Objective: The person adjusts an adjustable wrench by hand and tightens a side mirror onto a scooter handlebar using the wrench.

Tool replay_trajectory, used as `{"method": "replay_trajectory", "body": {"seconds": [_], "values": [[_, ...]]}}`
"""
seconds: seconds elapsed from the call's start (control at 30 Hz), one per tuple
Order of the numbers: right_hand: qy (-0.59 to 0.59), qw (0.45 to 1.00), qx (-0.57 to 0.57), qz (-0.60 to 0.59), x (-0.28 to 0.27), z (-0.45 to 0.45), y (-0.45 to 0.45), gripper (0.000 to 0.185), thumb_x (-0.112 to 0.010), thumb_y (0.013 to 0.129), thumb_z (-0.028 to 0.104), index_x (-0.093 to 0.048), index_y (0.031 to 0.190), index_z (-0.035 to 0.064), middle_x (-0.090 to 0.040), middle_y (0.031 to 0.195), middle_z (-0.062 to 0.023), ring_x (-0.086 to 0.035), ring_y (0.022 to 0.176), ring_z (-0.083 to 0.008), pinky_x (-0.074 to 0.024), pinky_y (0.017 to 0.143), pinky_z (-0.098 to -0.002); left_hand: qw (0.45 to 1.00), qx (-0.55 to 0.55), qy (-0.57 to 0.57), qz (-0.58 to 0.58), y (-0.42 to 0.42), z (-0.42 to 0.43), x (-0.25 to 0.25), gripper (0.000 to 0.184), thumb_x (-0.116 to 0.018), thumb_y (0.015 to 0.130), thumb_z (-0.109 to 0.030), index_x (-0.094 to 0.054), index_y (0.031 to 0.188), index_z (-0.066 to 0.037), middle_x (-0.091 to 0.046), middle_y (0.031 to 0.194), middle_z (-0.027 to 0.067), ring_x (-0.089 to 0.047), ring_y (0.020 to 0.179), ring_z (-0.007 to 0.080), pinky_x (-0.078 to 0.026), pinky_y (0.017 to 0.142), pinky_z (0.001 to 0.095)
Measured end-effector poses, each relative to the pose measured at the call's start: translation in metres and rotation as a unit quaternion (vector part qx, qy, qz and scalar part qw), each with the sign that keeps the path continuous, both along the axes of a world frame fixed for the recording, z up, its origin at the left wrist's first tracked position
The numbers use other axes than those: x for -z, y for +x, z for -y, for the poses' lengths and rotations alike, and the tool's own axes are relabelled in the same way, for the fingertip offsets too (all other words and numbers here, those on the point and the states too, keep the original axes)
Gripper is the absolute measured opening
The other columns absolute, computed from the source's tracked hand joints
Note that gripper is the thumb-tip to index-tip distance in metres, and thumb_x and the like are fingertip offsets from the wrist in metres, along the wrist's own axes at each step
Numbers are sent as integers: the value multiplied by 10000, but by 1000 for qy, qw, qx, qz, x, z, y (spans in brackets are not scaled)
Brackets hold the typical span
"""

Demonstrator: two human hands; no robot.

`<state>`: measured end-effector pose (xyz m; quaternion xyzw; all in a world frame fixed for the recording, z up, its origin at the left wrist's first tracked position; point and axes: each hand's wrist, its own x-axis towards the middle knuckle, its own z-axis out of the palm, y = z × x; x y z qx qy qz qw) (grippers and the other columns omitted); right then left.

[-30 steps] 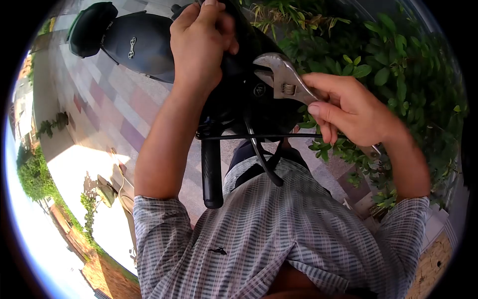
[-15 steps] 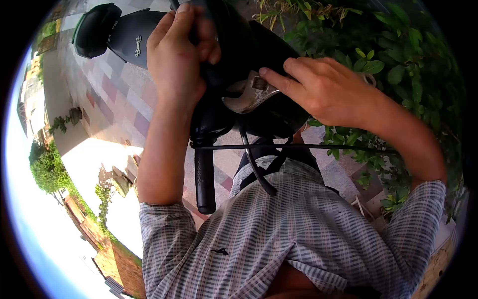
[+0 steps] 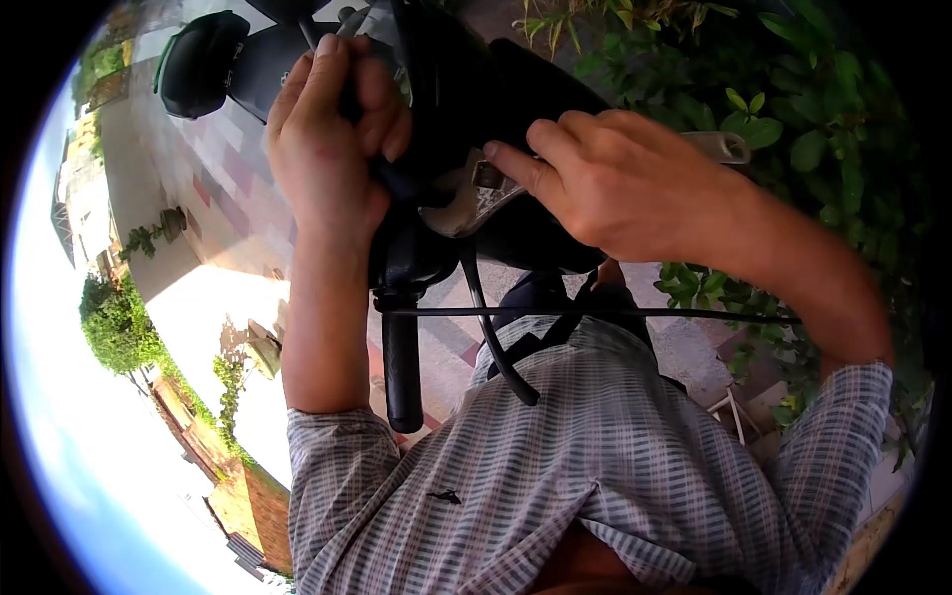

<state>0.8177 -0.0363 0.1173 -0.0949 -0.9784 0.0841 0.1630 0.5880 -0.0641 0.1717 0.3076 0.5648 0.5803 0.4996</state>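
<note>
leafy green shrub (image 3: 793, 129) at right | multicoloured paving tiles (image 3: 233, 178) beneath | small potted plant (image 3: 172, 225) upper left | bushy tree (image 3: 119, 322) farther left | blue sky (image 3: 74, 511) lower left

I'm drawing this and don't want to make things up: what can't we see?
All in the head view:
Wrench: the middle of its handle, hidden by the right hand.
Anything the left hand might hold: hidden by its own fingers.
Dark shape above that hand: cut off by the top edge.
</note>
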Motion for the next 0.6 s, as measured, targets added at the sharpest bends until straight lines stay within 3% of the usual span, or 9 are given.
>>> {"method": "replay_trajectory", "body": {"seconds": [0.03,0.23,0.33,0.4,0.6], "values": [[8,999,-2,-36,2,-1,-2,441,-620,836,115,-666,1231,-76,-654,849,-157,-698,717,-255,-582,616,-345,1000,-2,0,-5,-1,0,0,230,-497,1059,-184,-569,1018,31,-497,667,55,-354,463,112,-335,439,277],[-26,999,-25,-22,-2,5,-14,378,-616,873,123,-682,1187,-78,-675,835,-187,-724,715,-278,-588,620,-360,1000,-5,-11,-3,-11,8,-4,221,-488,1065,-191,-572,1030,11,-494,680,46,-330,455,101,-308,428,265],[-47,996,-56,41,-14,12,-18,493,-596,852,82,-615,1316,-82,-672,895,-160,-682,733,-237,-581,651,-343,1000,-11,-15,-3,-14,10,-5,238,-460,1079,-196,-582,1049,7,-481,690,28,-317,458,81,-291,430,247],[-20,998,-50,19,-7,2,-22,467,-587,870,77,-620,1308,-81,-677,888,-152,-683,728,-228,-580,640,-340,1000,-1,-9,-4,-15,11,-5,282,-420,1100,-203,-592,1072,18,-445,700,2,-299,468,51,-264,436,219],[-15,999,-50,10,-9,3,-28,427,-587,901,97,-634,1290,-71,-683,889,-132,-692,746,-213,-586,661,-338,999,24,1,32,-28,13,-6,232,-469,1075,-202,-596,1038,-12,-509,694,30,-337,454,91,-302,425,253]]}}
